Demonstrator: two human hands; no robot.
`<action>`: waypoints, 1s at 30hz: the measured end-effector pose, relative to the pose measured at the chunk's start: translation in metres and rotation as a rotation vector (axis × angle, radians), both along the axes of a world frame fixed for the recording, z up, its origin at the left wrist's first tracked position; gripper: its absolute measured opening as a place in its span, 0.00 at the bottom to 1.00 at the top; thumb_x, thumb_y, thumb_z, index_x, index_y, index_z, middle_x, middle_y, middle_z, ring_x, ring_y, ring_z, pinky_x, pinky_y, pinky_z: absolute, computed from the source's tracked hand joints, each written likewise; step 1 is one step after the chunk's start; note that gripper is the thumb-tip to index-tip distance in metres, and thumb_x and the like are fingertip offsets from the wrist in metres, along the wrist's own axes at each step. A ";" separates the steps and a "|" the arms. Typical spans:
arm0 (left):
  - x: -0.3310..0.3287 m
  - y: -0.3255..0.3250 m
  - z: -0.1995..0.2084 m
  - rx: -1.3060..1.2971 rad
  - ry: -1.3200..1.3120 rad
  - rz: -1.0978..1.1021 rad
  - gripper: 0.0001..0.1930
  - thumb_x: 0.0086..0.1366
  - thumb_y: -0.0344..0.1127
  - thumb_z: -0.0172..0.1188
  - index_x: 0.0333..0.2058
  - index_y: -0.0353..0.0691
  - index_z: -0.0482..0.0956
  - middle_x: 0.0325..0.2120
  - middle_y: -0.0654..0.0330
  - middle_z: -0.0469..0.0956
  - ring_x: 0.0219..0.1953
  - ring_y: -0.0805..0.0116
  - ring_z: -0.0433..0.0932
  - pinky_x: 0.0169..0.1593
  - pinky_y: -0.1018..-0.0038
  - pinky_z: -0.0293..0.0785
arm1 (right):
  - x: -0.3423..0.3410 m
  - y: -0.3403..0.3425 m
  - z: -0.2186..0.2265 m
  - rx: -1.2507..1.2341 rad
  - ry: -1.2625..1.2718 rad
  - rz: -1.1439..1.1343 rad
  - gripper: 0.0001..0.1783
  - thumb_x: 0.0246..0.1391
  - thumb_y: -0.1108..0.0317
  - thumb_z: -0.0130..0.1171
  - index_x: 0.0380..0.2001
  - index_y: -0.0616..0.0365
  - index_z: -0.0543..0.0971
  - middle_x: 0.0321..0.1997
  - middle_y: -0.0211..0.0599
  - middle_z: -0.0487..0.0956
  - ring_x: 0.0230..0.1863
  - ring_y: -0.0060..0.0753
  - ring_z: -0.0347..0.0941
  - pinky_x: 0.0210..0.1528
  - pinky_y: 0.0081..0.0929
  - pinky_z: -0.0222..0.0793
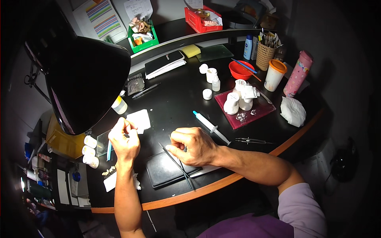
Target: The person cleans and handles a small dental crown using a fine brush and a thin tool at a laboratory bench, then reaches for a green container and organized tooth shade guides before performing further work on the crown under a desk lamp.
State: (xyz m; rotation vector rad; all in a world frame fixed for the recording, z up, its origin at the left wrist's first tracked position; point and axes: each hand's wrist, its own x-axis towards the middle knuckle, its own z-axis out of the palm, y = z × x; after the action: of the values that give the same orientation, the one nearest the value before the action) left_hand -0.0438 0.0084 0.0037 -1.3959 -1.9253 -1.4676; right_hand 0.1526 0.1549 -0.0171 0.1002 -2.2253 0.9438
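My left hand (124, 144) is raised over the desk, its fingers curled in a pinch beside a small white paper pad (141, 119). Whatever it grips, if anything, is too small to see. A blue stick (109, 150) lies next to that wrist on a glass plate (101, 143). To the right, my right hand (194, 146) is closed with thumb against fingers; what it holds is hidden. Just below it, thin dark tools (184, 175) lie crossed over a flat black case (156, 171). A blue-tipped syringe (207, 123) rests beyond this hand.
A black lamp shade (85, 75) looms at left. White jars (90, 150) and a brush-tip holder (110, 182) sit near the left edge. At right are bottles on a maroon tray (224, 107), a red bowl (234, 73), a pink flask (298, 75) and metal tweezers (252, 141).
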 end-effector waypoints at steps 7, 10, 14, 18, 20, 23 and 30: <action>-0.006 -0.001 -0.005 0.000 -0.088 0.003 0.07 0.59 0.20 0.49 0.23 0.37 0.66 0.21 0.59 0.77 0.22 0.74 0.71 0.28 0.77 0.65 | -0.001 0.000 0.000 -0.029 -0.037 -0.006 0.13 0.58 0.66 0.65 0.23 0.60 0.75 0.23 0.42 0.78 0.23 0.46 0.79 0.28 0.40 0.74; -0.004 -0.002 -0.002 -0.033 -0.035 0.000 0.07 0.59 0.21 0.48 0.23 0.36 0.67 0.21 0.59 0.77 0.21 0.75 0.69 0.27 0.76 0.63 | -0.001 0.000 -0.002 -0.011 -0.018 -0.008 0.13 0.57 0.69 0.67 0.23 0.60 0.75 0.23 0.39 0.77 0.22 0.38 0.78 0.26 0.34 0.73; -0.002 -0.003 0.000 -0.056 -0.013 -0.002 0.07 0.58 0.21 0.47 0.22 0.36 0.66 0.20 0.59 0.77 0.21 0.75 0.68 0.26 0.76 0.62 | -0.001 0.000 -0.001 0.015 -0.004 -0.010 0.14 0.57 0.71 0.68 0.22 0.60 0.74 0.22 0.37 0.76 0.21 0.31 0.76 0.24 0.29 0.72; -0.001 -0.003 0.001 -0.078 -0.001 0.009 0.07 0.58 0.22 0.48 0.21 0.37 0.66 0.18 0.60 0.76 0.19 0.75 0.67 0.25 0.76 0.61 | -0.001 0.000 -0.002 0.023 -0.015 -0.009 0.15 0.57 0.70 0.68 0.22 0.60 0.74 0.22 0.37 0.76 0.21 0.31 0.76 0.24 0.29 0.72; -0.001 -0.003 0.001 -0.085 0.012 0.020 0.07 0.57 0.22 0.48 0.21 0.37 0.66 0.18 0.60 0.75 0.19 0.75 0.66 0.25 0.76 0.60 | -0.001 0.000 -0.001 0.038 0.001 -0.007 0.15 0.57 0.70 0.68 0.22 0.60 0.74 0.22 0.37 0.76 0.21 0.31 0.76 0.24 0.29 0.72; -0.002 -0.003 0.001 -0.093 0.023 0.039 0.07 0.56 0.21 0.48 0.21 0.38 0.64 0.17 0.60 0.75 0.19 0.75 0.66 0.25 0.76 0.60 | -0.001 -0.001 0.000 0.003 -0.028 0.007 0.13 0.58 0.67 0.64 0.23 0.61 0.76 0.22 0.42 0.78 0.22 0.45 0.78 0.27 0.39 0.74; 0.004 0.002 0.002 -0.032 0.014 0.041 0.08 0.55 0.20 0.49 0.21 0.39 0.62 0.17 0.60 0.74 0.19 0.76 0.65 0.25 0.76 0.60 | 0.001 0.000 0.000 0.013 -0.032 0.014 0.13 0.58 0.66 0.64 0.23 0.61 0.76 0.23 0.42 0.79 0.22 0.45 0.78 0.27 0.39 0.74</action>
State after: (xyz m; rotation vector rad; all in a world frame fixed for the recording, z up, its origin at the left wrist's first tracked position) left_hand -0.0398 0.0103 0.0061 -1.3680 -1.9659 -1.4103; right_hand 0.1533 0.1553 -0.0168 0.1075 -2.2632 0.9449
